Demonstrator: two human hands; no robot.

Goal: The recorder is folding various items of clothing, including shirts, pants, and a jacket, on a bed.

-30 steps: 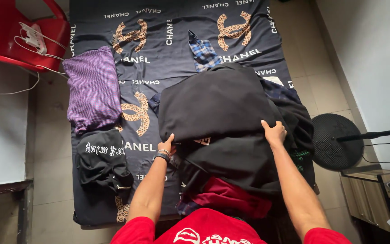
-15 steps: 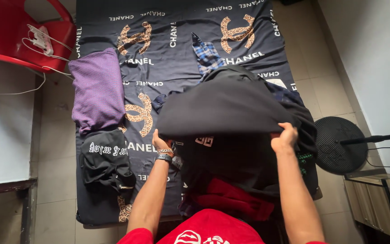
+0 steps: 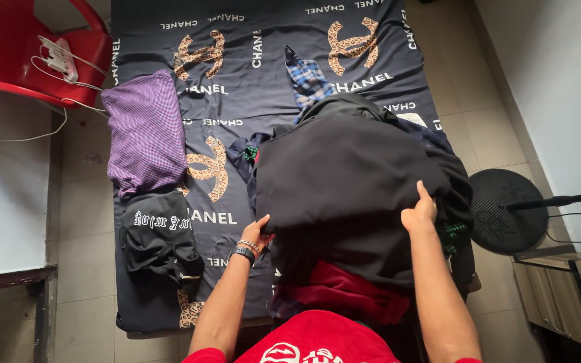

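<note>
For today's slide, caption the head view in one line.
Both hands, left and right, grip a black garment above a clothes-strewn patterned sheet.

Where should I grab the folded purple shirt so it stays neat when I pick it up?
Probably by its two long sides, one hand on each. The purple shirt lies flat as a tall rectangle on the dark sheet, its left edge right at the sheet's side. Slide fingers under from left and right so the folds stay together; lifting one corner would likely let it fall open.

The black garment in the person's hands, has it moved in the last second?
Yes. The black garment now reaches further up the mattress, closer to the blue checked cloth; both hands have shifted a little.
</note>
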